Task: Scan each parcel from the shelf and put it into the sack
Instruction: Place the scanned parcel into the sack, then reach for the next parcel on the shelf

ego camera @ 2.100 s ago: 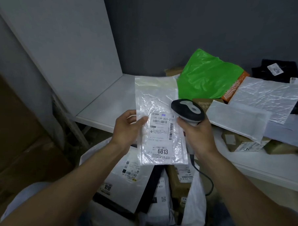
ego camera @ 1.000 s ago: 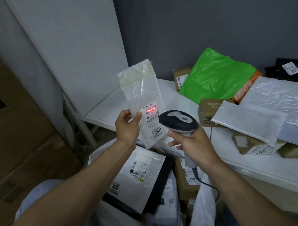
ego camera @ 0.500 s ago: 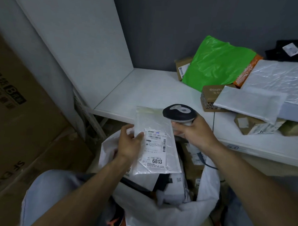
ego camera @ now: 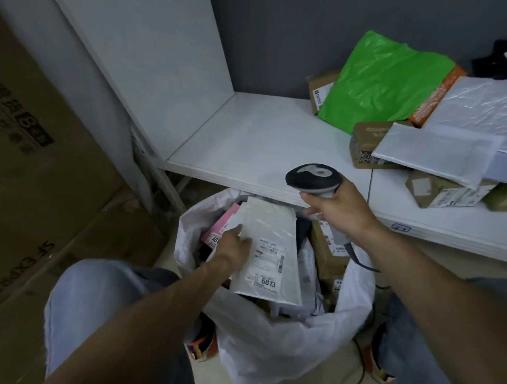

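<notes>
Our L hand (ego camera: 233, 247) pinches the white parcel (ego camera: 269, 244), thumb on top, in the mouth of the sack (ego camera: 272, 340); R hand (ego camera: 340, 213) fingers curl round the scanner (ego camera: 312, 177).

The white flat parcel (ego camera: 273, 245), its label numbered 6813 facing up, lies tilted in the mouth of the sack (ego camera: 268, 346) at lower centre, with the left hand (ego camera: 233, 247) holding its left edge. The sack is white and open, and a pink parcel (ego camera: 220, 228) and a brown box (ego camera: 329, 253) show inside. At centre, the white shelf (ego camera: 257, 145) carries at upper right a pile with a green bag (ego camera: 382, 78), brown cartons (ego camera: 367, 144) and clear mailers (ego camera: 434, 153). The right hand (ego camera: 337, 210) grips the dark-headed scanner (ego camera: 312, 178) over the shelf's front edge.
</notes>
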